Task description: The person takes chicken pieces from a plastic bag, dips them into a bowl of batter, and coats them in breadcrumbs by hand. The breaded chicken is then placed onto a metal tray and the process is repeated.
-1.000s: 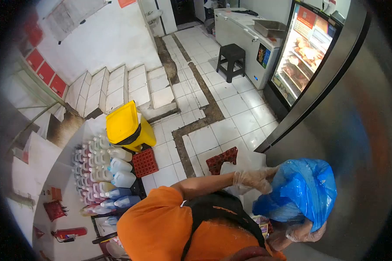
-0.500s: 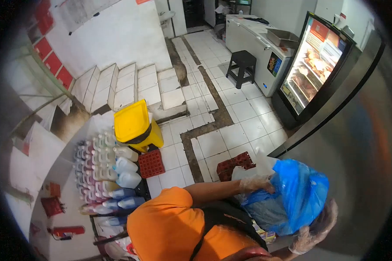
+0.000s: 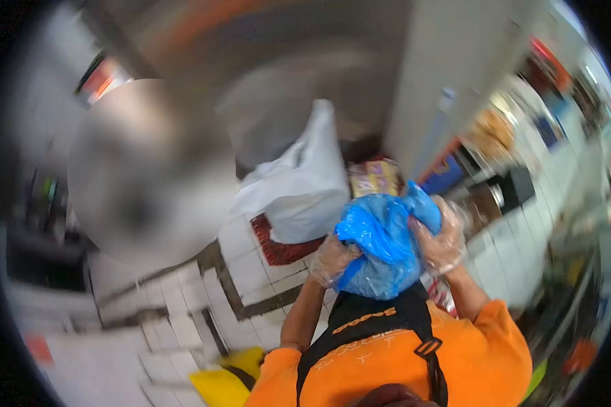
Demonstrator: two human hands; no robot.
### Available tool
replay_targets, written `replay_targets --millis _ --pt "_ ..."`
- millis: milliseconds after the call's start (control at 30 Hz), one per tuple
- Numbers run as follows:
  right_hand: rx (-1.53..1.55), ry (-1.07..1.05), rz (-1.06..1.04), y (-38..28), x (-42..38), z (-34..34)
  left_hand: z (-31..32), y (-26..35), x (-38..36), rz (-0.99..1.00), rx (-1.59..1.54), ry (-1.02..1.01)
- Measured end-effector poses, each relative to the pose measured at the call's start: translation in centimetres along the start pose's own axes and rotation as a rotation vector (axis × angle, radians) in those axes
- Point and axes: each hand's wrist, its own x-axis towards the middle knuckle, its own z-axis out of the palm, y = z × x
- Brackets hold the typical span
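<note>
A crinkled blue plastic bag (image 3: pixel 381 251) is held in front of my chest, with contents I cannot make out. My left hand (image 3: pixel 331 261), in a clear plastic glove, is closed on the bag's left edge. On the other side, my right hand (image 3: pixel 442 237), gloved the same way, grips a gathered part of the blue plastic. Just beyond the bag, a white plastic bag (image 3: pixel 304 186) stands on a dark red crate (image 3: pixel 278 249). Yellowish packets (image 3: pixel 375 178) sit behind the blue bag.
A blurred steel surface (image 3: pixel 299 74) rises in front. To the right are a dark box (image 3: pixel 516 190) and a clear bag of light-brown items (image 3: pixel 492 132). A yellow bin (image 3: pixel 220 386) stands at the lower left on the tiled floor (image 3: pixel 248 271).
My view has turned sharply to the right, towards the steel surface and white bag. The blue bag is now in front of my chest, and my right hand has closed on it.
</note>
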Motion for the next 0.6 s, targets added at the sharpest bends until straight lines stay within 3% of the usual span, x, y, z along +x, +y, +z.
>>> replay_targets --millis 33,67,100,133,233,300,400,433,500,533,567,600 --pt "0.108 0.012 0.123 0.6 -1.0 -0.1 0.7 0.4 0.9 -0.012 0.016 -0.097" --pt "0.231 0.034 0.223 1.8 -2.1 -0.9 2.4 1.5 2.1 0.312 0.015 -0.097" --pt "0.119 0.123 0.141 2.6 -3.3 -1.3 3.6 2.9 3.2 0.64 -0.016 -0.082" --pt "0.094 0.176 0.138 2.6 -4.6 -2.0 6.0 6.0 2.9 0.614 -0.09 -0.029" --pt "0.011 0.329 0.196 3.4 -8.2 -4.6 9.8 5.2 4.8 0.634 -0.04 -0.173" --pt "0.131 0.472 0.463 4.2 -10.1 -5.8 13.1 5.2 5.5 0.648 0.035 -0.205" --pt "0.149 0.74 0.604 7.8 -13.8 -8.1 20.0 3.2 8.2 0.823 0.051 -0.239" --pt "0.239 0.835 0.655 9.2 -15.1 -8.9 22.0 2.8 8.9 0.824 0.048 -0.279" --pt "0.124 0.962 0.739 11.3 -16.8 -11.0 26.1 2.3 10.7 0.369 -0.493 -0.412" --pt "0.134 1.006 0.717 11.8 -17.4 -12.5 27.1 -0.5 12.1 0.473 -0.035 -0.298" --pt "0.146 1.045 0.7 12.6 -18.1 -13.8 29.4 1.5 11.8 0.456 -0.026 -0.331" --pt "0.172 1.121 0.702 13.8 -18.5 -14.9 32.2 3.8 11.8 0.203 -0.345 -0.476"
